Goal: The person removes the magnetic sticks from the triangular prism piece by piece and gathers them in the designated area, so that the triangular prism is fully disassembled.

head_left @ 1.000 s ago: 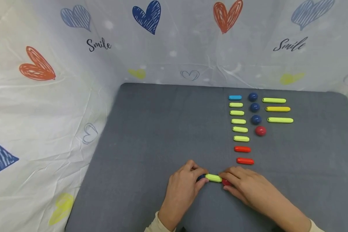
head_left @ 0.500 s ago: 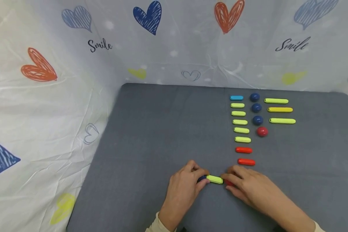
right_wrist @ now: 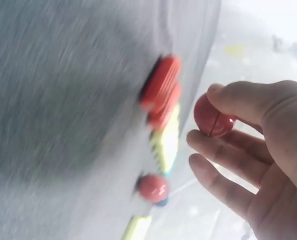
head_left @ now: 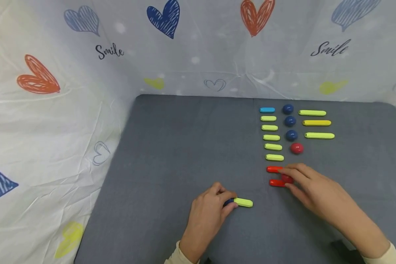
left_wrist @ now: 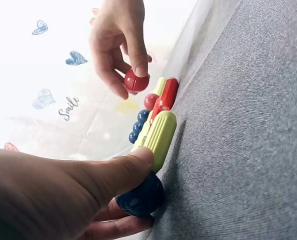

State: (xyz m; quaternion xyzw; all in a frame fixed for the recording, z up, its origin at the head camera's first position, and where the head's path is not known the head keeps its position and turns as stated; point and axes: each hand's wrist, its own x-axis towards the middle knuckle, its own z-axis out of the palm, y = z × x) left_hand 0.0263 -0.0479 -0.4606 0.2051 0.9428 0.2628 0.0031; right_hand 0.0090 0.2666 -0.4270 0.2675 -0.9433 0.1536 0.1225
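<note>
With thumb and fingers my left hand [head_left: 206, 214] grips a dark blue ball [left_wrist: 143, 195] low on the grey cloth. A short yellow-green ribbed stick [head_left: 244, 202] sticks out to the right from that ball, touching it. My right hand [head_left: 326, 198] pinches a red ball [right_wrist: 213, 116] between thumb and fingers, held up off the cloth in the right wrist view. In the head view this ball overlaps the right ends of two short red sticks [head_left: 275, 183] lying one above the other.
Several short yellow-green sticks [head_left: 272, 147] and a blue stick [head_left: 267, 110] line up behind the red sticks. Beside them stand dark blue balls [head_left: 292, 135] and another red ball [head_left: 297, 148]. Longer yellow and yellow-green sticks [head_left: 319, 135] lie farther right. A heart-printed curtain [head_left: 198, 47] bounds the back.
My right hand has drawn the red ball off the free end of the yellow-green stick and lifted it away, back and to the right. My left hand stays put on the blue ball.
</note>
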